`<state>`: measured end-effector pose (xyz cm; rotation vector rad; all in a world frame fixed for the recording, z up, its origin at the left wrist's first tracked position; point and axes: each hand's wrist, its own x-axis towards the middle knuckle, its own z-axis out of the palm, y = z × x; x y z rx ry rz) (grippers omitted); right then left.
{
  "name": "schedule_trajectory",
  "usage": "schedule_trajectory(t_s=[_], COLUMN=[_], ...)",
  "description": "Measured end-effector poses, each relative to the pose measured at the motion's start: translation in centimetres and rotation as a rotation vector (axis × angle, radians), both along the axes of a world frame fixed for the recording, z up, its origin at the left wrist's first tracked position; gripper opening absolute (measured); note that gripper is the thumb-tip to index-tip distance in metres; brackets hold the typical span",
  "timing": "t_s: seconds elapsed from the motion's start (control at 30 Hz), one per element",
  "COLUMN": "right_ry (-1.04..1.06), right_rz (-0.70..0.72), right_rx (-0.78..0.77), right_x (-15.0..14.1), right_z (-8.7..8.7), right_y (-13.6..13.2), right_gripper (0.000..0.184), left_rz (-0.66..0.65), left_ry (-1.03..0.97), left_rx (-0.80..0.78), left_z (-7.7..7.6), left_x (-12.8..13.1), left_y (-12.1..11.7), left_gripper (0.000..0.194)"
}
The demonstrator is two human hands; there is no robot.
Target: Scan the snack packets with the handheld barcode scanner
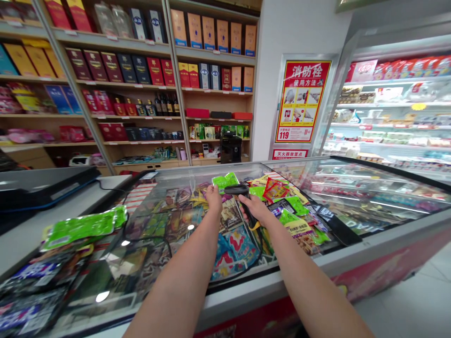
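Toward the far edge of the white, glass-topped chest freezer point(394, 232), in the head view, the left hand point(214, 199) has its fingers pinched on a bright green glossy plastic packet point(226, 180), though their exact grip is hard to make out. The right hand point(258, 210) wraps closed fingers round the handle of a black, yellow-trimmed handheld scanner point(239, 189), its head just beside the packet, presumably so the two face each other. Multicoloured plastic packets point(298, 228) lie toward the near edge, right of the scanner, probably for easy reach.

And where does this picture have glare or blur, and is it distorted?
Head view: light streaks glare on the glass freezer lid; black packets at lower left are blurred; the barcode scanner looks fairly clear; a shelf post leans, probably wide-angle distortion.
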<state>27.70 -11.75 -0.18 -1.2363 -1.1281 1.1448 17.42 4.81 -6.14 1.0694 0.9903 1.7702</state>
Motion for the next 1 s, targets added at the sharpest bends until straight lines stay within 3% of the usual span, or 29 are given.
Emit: schedule_trajectory(t_s=[0.17,0.3,0.5,0.7,0.87,1.0], right_ry=[0.007,0.069,0.042,0.057,0.056,0.009], right_rz=[0.012,0.035,0.163,0.376,0.517,0.591], right_rx=[0.011,-0.003,-0.001,0.032,-0.011,-0.061], right_x=[-0.2,-1.0,-4.9,-12.6,-18.7,-21.1], right_z=[-0.3,-0.7,0.8,2.2,1.1,0.3], right_y=[0.0,0.3,0.9,2.3,1.9,1.5], right_gripper=[0.038,0.036,0.035,0.035,0.033,0.031], left_rz=[-0.019,-0.031,0.048,0.196,0.372,0.538], left_ry=[-0.020,-0.007,0.086,0.223,0.555,0.884], left_rx=[-0.049,-0.058,-0.006,-0.012,-0.100,-0.208], left_z=[0.1,1.6,4.5,5.8,5.9,6.1], left_x=[-0.1,-2.8,-12.9,-22.4,-29.8,-33.8], left_y=[0.0,0.0,-1.3,-5.1,-9.4,-12.8], left_gripper=[0.020,0.024,0.026,0.023,0.018,0.025])
